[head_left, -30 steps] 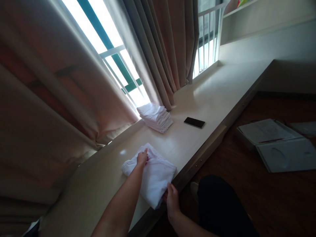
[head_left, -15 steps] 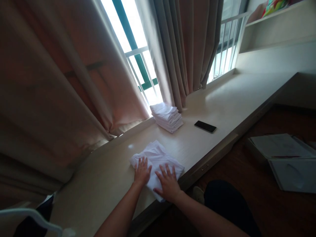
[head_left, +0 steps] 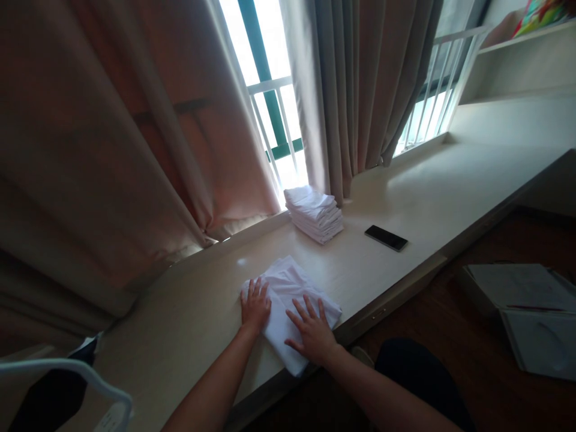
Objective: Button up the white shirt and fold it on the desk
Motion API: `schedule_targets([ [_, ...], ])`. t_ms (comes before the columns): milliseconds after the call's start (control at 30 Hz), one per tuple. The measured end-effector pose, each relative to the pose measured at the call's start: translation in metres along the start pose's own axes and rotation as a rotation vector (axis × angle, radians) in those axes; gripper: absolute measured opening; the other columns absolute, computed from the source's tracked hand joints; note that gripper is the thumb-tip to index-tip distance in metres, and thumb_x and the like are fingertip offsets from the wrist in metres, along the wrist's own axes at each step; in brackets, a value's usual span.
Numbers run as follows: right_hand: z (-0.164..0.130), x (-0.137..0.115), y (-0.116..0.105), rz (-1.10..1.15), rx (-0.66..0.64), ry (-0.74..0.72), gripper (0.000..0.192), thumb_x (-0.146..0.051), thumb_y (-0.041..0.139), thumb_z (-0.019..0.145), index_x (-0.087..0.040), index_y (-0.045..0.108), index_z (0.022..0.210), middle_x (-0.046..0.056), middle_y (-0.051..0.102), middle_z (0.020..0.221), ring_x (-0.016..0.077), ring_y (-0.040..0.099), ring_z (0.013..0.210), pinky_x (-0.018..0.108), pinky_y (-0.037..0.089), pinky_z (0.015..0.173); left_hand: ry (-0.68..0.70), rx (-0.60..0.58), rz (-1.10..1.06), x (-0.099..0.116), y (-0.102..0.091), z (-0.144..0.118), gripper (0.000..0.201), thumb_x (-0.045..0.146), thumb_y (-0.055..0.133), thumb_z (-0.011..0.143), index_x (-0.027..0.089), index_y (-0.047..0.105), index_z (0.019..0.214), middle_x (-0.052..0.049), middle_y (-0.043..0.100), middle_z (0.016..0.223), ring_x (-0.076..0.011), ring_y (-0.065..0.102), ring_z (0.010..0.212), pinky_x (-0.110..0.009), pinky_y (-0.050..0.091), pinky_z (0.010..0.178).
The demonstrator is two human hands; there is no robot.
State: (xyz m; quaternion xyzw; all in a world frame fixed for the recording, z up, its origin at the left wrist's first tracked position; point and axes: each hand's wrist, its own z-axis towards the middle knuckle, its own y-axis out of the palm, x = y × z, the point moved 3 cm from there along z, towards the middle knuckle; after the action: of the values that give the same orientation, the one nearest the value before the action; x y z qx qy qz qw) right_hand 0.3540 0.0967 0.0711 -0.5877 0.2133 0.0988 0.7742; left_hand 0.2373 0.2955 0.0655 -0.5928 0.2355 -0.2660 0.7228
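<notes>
A folded white cloth garment (head_left: 288, 345) lies on the pale ledge (head_left: 189, 324), its near corner at the front edge. My left hand (head_left: 255, 305) rests on the cloth's left side, fingers stretched out. On its right part lies my right hand (head_left: 312, 333), flat with the fingers spread. Neither hand grips the fabric. Behind them, close to the window, stands a neat stack of folded white cloths (head_left: 314, 214).
A dark phone (head_left: 386, 237) lies on the ledge right of the stack. Curtains (head_left: 360, 84) hang along the window. A white hanger-like bar (head_left: 85, 367) shows at lower left. An open box or folder (head_left: 535, 300) sits low at the right.
My left hand has shifted slightly left to the cloth's edge. My right hand stays spread on the cloth. The whole view has shifted a little.
</notes>
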Motion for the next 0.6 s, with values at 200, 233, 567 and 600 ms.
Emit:
schedule_targets([
  [200,0.034,0.057,0.008,-0.099,-0.114,0.118,0.076,-0.071,0.036,0.083,-0.029,0.029,0.146,0.004,0.006,0.157,0.0343,-0.002,0.143,0.056,-0.007,0.111,-0.227,-0.112,-0.053,-0.037,0.040,0.015,0.066,0.052,0.027,0.093,0.017,0.017,0.149,-0.013,0.014,0.156,-0.0316,0.004,0.143,-0.052,0.009,0.112],
  [233,0.037,0.063,0.011,-0.108,-0.123,0.126,0.076,-0.071,0.033,0.084,-0.028,0.027,0.147,0.005,0.004,0.157,0.0343,-0.002,0.143,0.056,-0.006,0.111,-0.233,-0.118,-0.062,-0.041,0.048,0.016,0.067,0.052,0.025,0.094,0.017,0.016,0.149,-0.014,0.014,0.155,-0.0316,0.006,0.143,-0.052,0.010,0.112],
  [567,0.045,0.068,0.030,-0.144,-0.093,0.120,0.079,-0.070,0.028,0.085,-0.027,0.017,0.149,0.006,0.003,0.157,0.0337,0.000,0.143,0.057,-0.004,0.111,-0.161,-0.133,-0.090,-0.033,0.035,0.022,0.067,0.050,0.028,0.094,0.015,0.017,0.150,-0.014,0.013,0.156,-0.0323,0.004,0.143,-0.055,0.007,0.112],
  [600,0.045,0.068,0.031,-0.151,-0.097,0.118,0.079,-0.070,0.028,0.085,-0.026,0.017,0.149,0.006,0.002,0.157,0.0337,0.000,0.143,0.057,-0.004,0.111,-0.108,-0.103,-0.092,-0.023,0.026,0.014,0.066,0.049,0.029,0.094,0.016,0.016,0.150,-0.012,0.011,0.156,-0.0311,0.001,0.143,-0.055,0.006,0.113],
])
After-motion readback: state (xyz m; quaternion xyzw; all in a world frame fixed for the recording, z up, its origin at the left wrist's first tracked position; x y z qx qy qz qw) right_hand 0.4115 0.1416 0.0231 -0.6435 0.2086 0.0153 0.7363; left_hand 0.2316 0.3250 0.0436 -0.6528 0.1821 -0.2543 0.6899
